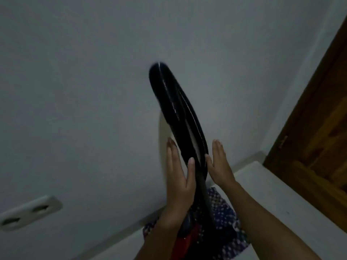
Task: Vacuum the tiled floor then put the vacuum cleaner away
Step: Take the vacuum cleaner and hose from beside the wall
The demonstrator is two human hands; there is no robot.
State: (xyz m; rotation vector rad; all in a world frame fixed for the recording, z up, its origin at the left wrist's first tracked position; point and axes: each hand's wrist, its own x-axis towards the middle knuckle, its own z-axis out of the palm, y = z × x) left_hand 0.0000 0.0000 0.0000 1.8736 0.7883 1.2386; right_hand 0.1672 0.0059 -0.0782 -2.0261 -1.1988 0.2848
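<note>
The vacuum cleaner's glossy black loop handle [172, 98] rises in the middle of the head view, leaning against a pale wall. Its dark shaft runs down between my arms to a red and dark body [189, 235] near the bottom edge. My left hand [179, 177] lies flat along the handle's left side with straight fingers and the thumb resting on the black plastic. My right hand [218, 164] is flat too, fingers straight, its thumb touching the handle's right edge. Neither hand curls round the handle.
A white double wall socket [28, 212] sits low on the wall at the left. A wooden door [315, 147] stands at the right. A blue patterned cloth [225, 218] lies on the pale floor [272, 194] under the vacuum.
</note>
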